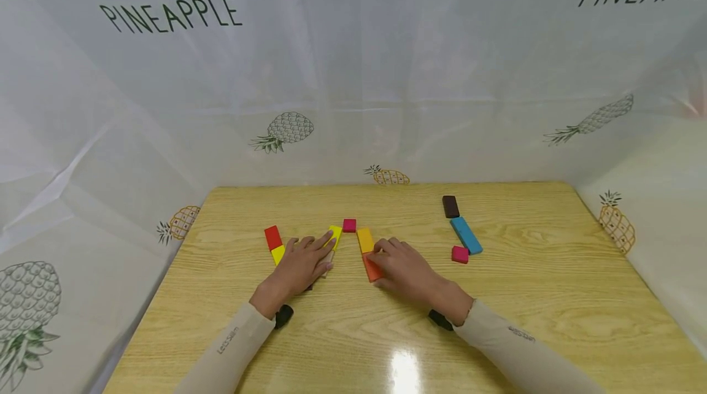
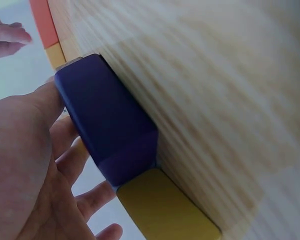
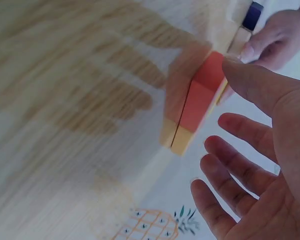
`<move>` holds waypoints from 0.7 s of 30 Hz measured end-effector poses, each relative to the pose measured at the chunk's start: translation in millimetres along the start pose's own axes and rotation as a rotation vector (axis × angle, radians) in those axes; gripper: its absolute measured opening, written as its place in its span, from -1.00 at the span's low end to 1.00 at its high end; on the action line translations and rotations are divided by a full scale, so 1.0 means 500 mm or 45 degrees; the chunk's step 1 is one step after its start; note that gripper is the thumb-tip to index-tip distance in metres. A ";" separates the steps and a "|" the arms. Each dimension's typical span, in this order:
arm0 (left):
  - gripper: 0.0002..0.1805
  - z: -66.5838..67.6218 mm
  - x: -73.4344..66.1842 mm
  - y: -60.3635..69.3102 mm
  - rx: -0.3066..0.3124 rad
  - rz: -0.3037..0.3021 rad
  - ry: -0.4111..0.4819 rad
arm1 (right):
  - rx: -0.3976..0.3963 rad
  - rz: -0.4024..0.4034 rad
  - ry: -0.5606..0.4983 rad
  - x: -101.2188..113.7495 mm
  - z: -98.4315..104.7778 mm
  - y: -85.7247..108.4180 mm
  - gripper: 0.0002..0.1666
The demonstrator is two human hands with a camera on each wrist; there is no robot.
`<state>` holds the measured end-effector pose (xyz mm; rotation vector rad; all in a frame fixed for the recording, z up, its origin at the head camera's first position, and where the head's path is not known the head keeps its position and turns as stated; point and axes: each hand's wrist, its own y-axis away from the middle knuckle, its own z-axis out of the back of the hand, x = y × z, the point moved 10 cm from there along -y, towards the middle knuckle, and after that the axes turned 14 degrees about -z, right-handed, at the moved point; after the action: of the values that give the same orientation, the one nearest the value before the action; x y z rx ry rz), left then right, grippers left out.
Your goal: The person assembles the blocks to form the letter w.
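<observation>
My left hand is spread low over blocks, its fingers extended. Its fingertips touch a yellow block, with a beige block end to end below it, beside the thumb. Under the palm, mostly hidden in the head view, a dark purple block meets another yellow block, which adjoins a red block. Against an orange-red block rests the thumb of my right hand; its other fingers look loosely extended, apart from the block. An amber block continues that row.
A magenta cube sits between the two middle rows at their far end. To the right lie a dark brown block, a blue block and another magenta cube. A pineapple-print sheet hangs behind the wooden table.
</observation>
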<state>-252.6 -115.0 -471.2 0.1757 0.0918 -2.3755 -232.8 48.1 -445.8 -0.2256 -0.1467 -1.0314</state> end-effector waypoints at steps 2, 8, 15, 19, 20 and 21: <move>-0.38 -0.001 0.000 0.000 0.003 0.000 0.005 | -0.024 -0.025 -0.025 -0.011 0.010 0.008 -0.44; -0.37 -0.001 0.001 -0.001 0.002 0.003 0.015 | -0.128 -0.105 -0.053 -0.065 0.042 0.038 -0.41; -0.37 0.000 0.002 0.001 0.002 0.006 0.017 | -0.224 -0.169 -0.020 -0.140 0.070 0.078 -0.36; -0.37 0.000 0.001 0.002 0.004 0.005 0.027 | -0.240 -0.201 -0.003 -0.179 0.081 0.103 -0.35; -0.37 0.001 0.001 0.002 0.003 0.004 0.030 | -0.240 -0.211 0.000 -0.188 0.082 0.108 -0.35; -0.37 0.001 0.000 0.002 0.000 0.002 0.032 | -0.241 -0.225 0.002 -0.198 0.083 0.114 -0.35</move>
<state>-252.0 -116.0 -470.5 0.2053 0.1032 -2.3725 -234.6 169.0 -434.5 -0.3886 -0.0682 -1.2225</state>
